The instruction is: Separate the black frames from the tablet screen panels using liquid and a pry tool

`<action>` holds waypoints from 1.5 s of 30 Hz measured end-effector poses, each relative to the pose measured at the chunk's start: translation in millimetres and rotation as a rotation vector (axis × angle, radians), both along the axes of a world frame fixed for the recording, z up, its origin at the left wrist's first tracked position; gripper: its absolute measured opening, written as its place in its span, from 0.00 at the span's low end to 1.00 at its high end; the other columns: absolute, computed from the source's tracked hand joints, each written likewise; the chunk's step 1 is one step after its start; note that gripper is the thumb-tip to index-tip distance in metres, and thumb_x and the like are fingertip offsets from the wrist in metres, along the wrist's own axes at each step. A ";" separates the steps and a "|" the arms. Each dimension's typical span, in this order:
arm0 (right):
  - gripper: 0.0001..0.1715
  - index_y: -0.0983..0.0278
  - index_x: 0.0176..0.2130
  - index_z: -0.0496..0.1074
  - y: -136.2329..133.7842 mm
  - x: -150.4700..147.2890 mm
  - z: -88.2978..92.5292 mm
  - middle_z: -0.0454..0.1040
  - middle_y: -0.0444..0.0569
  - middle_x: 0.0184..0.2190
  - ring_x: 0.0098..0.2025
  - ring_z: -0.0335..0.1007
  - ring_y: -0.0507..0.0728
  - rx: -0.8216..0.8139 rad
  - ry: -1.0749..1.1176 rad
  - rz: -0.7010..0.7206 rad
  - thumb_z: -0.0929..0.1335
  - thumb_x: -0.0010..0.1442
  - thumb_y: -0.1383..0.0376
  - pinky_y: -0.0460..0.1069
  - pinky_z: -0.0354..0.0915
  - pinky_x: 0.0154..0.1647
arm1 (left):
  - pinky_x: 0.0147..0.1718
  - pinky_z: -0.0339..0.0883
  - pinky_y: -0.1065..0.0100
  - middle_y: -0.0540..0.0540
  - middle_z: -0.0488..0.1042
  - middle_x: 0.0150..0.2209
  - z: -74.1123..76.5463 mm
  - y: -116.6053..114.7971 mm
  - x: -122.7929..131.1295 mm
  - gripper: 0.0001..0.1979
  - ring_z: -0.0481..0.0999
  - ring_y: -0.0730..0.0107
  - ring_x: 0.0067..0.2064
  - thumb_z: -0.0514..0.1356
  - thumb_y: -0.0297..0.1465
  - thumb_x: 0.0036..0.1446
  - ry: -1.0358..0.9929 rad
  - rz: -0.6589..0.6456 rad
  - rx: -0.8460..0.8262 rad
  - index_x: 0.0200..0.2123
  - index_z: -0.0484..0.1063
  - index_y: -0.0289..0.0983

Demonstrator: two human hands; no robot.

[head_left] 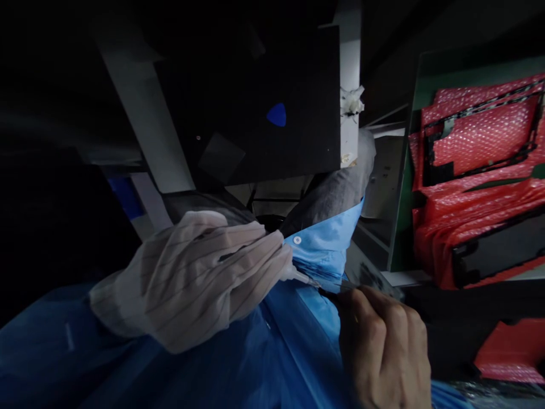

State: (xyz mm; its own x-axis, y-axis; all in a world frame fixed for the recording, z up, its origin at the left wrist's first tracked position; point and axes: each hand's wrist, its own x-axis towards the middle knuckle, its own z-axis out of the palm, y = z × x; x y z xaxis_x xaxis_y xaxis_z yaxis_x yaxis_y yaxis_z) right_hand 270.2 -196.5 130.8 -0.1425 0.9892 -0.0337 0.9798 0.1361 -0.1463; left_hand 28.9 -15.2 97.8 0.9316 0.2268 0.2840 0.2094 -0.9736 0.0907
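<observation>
My left hand [213, 272], in a white striped glove, is closed around a small tube with a pale tapered nozzle [301, 276] that sticks out to the right. The rest of the tube is hidden in the glove. My right hand [385, 341] is bare and pinches a thin dark tool [330, 293], whose end lies close to the nozzle tip; whether they touch is unclear. Both hands are over my lap, in front of a blue garment [323, 244] with a white button.
A blue triangular pick [276, 115] and a clear square film [221, 156] lie on the black work surface [306, 68]. At right, a green tray [402, 227] holds red bubble-wrap pouches [489, 136] and dark thin frames. Another red pouch [513, 349] is below.
</observation>
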 end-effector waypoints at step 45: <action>0.17 0.63 0.61 0.78 -48.2 8.4 11.8 0.84 0.59 0.47 0.46 0.85 0.64 -0.059 0.139 -0.127 0.67 0.76 0.71 0.56 0.79 0.47 | 0.46 0.79 0.53 0.51 0.91 0.48 -34.2 -52.6 7.6 0.12 0.92 0.57 0.46 0.57 0.31 0.82 -0.086 0.478 -0.478 0.56 0.81 0.47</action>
State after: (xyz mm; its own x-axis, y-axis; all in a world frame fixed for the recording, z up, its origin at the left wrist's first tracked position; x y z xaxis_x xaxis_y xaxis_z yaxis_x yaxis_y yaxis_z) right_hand 278.6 -244.7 142.5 -0.0242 0.9964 -0.0809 0.9585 0.0001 -0.2853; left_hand 36.4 -67.8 63.6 0.6763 0.7270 0.1191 0.5793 -0.6247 0.5237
